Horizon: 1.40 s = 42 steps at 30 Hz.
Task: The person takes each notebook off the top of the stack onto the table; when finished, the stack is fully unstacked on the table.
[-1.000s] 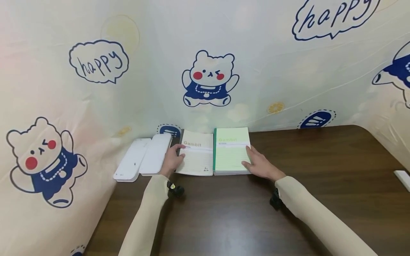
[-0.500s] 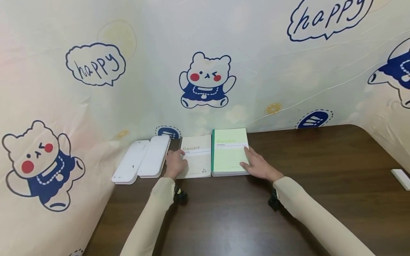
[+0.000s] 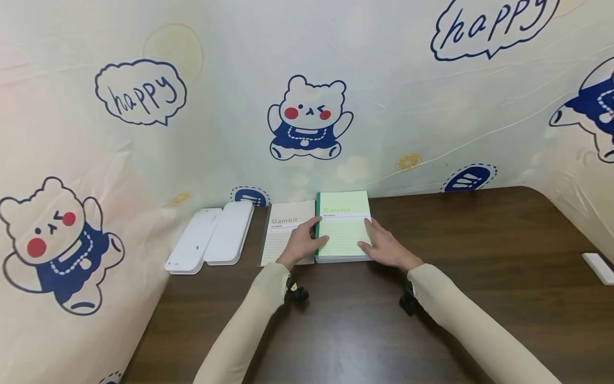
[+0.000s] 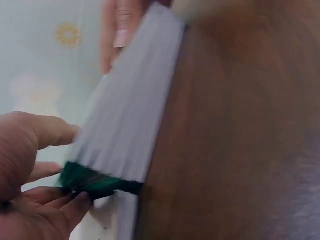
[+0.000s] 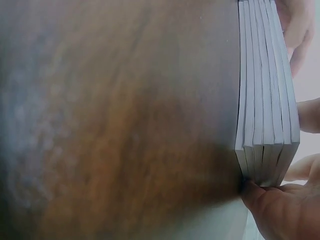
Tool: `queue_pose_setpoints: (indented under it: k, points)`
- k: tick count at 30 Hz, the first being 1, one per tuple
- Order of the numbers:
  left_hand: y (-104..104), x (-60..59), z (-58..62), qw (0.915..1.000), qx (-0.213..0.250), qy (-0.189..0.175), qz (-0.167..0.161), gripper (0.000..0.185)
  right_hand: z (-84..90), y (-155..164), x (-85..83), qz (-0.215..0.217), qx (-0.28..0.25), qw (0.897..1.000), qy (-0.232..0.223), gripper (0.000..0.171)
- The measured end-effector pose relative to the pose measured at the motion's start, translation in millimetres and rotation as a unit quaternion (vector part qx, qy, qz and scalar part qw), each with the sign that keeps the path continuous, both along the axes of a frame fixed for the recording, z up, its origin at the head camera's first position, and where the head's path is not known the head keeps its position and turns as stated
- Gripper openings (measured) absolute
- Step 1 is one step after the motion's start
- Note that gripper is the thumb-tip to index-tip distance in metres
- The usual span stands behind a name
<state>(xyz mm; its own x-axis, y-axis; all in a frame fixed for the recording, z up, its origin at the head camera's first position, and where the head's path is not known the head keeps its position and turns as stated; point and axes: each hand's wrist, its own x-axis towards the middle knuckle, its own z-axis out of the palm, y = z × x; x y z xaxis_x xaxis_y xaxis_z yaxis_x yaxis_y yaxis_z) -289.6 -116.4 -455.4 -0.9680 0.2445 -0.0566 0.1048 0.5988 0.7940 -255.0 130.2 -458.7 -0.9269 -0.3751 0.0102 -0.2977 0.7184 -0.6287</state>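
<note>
A stack of green-covered notebooks point(image 3: 342, 226) lies at the back of the dark wooden table point(image 3: 336, 330), with a beige notebook point(image 3: 283, 234) flat beside it on the left. My left hand point(image 3: 302, 242) rests over the beige notebook, its fingers touching the stack's green spine point(image 4: 97, 182). My right hand point(image 3: 384, 246) lies against the stack's right edge, fingers straight along it. In the right wrist view its thumb point(image 5: 267, 210) presses the stack's page edges point(image 5: 267, 100). Neither hand lifts anything.
An open white pencil case point(image 3: 211, 237) sits left of the notebooks, by the cartoon-print cloth point(image 3: 307, 117) that walls the back and sides. A small white object point(image 3: 597, 266) lies at the table's far right edge.
My left hand has moved right, from the beige notebook's left edge across it to the green stack's spine. The right hand has stayed at the stack's right edge.
</note>
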Motion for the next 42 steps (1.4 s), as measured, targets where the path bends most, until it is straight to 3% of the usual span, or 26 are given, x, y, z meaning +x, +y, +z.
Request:
queue_pose_setpoints:
  k: [16, 22, 27, 31, 35, 42]
  points:
    - [5.3, 2.7, -1.2, 0.9998, -0.013, -0.006, 0.014, 0.063, 2.2, 4.5, -6.2, -0.005, -0.018, 0.999, 0.048, 0.067]
    - [6.0, 0.0, -2.7, 1.0, -0.002, 0.0, 0.007, 0.06, 13.7, 11.7, -9.9, -0.06, -0.029, 0.998, -0.008, 0.062]
    - [3.0, 0.6, -2.5, 1.0, 0.002, 0.005, 0.006, 0.052, 17.3, 23.1, -11.9, -0.101, -0.067, 0.991, -0.056, 0.059]
    - [2.9, 2.0, -1.8, 1.0, 0.001, 0.008, 0.003, 0.049, 16.5, 28.7, -13.0, -0.129, -0.138, 0.979, -0.07, 0.042]
    - [3.9, 2.4, -2.0, 0.9999, -0.002, 0.011, 0.006, 0.049, 15.9, 31.9, -13.9, -0.13, -0.207, 0.966, -0.086, 0.027]
    - [4.2, 0.1, -2.8, 0.9998, -0.011, 0.01, 0.012, 0.051, 23.6, 44.6, -6.2, -0.143, -0.248, 0.954, -0.09, 0.029]
